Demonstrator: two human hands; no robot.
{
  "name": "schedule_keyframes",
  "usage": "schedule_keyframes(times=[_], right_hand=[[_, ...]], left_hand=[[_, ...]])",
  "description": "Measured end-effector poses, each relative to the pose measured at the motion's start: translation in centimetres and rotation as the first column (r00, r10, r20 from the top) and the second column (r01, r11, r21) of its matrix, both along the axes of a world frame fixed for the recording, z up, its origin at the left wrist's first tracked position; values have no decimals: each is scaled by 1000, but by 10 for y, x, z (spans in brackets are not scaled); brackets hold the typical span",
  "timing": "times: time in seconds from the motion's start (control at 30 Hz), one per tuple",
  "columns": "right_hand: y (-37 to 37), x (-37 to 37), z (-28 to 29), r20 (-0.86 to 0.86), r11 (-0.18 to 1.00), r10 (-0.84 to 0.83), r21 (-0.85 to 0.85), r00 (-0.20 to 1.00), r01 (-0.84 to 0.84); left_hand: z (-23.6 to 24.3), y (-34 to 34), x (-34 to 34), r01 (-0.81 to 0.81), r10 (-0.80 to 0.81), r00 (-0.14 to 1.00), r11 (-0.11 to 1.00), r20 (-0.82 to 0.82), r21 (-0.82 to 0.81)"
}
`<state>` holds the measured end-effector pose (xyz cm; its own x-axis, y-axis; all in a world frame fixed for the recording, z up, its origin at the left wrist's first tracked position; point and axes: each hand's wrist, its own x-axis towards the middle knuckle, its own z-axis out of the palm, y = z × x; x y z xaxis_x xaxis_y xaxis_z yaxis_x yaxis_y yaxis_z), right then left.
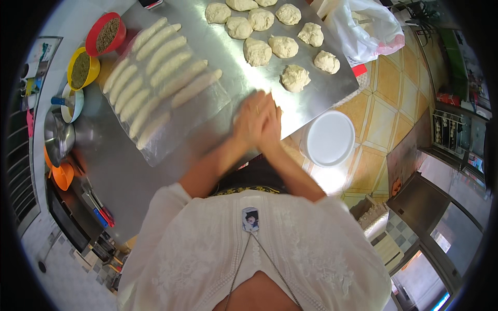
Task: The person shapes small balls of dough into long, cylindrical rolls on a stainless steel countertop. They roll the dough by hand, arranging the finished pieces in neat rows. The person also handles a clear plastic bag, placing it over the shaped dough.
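My left hand (pixel 247 120) and right hand (pixel 270 124) are pressed together, blurred, mid-frame; I cannot tell whether anything is between them. Dough balls (pixel 284 47) sit above at upper centre, dough rolls (pixel 171 68) and clear plastic sheeting (pixel 171 139) at upper left. There, my red bowl (pixel 92 40) contains brown granules (pixel 108 35), my yellow bowl (pixel 95 69) greenish-brown powder (pixel 80 71). A round white tub (pixel 330 139) stands right of centre.
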<state>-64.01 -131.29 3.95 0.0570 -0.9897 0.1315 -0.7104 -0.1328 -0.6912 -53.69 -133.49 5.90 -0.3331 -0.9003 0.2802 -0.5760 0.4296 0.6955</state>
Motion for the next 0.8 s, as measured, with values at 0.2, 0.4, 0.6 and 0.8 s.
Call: schedule_keyframes(times=[0.2,0.4,0.6,0.8], right_hand=[[2,-40,1,-410,973,230,109,883,-203],[-107,-37,23,-402,947,122,-225,907,-227],[21,-73,49,-233,949,307,5,923,-314],[-30,-88,77,-176,902,429,37,886,-430]], left_hand=[[0,9,-6,3,-32,961,995,275,105],[-1,-98,2,-251,287,897,957,336,-146],[25,63,27,-44,-10,910,992,416,120],[39,20,57,94,-132,963,981,235,167]])
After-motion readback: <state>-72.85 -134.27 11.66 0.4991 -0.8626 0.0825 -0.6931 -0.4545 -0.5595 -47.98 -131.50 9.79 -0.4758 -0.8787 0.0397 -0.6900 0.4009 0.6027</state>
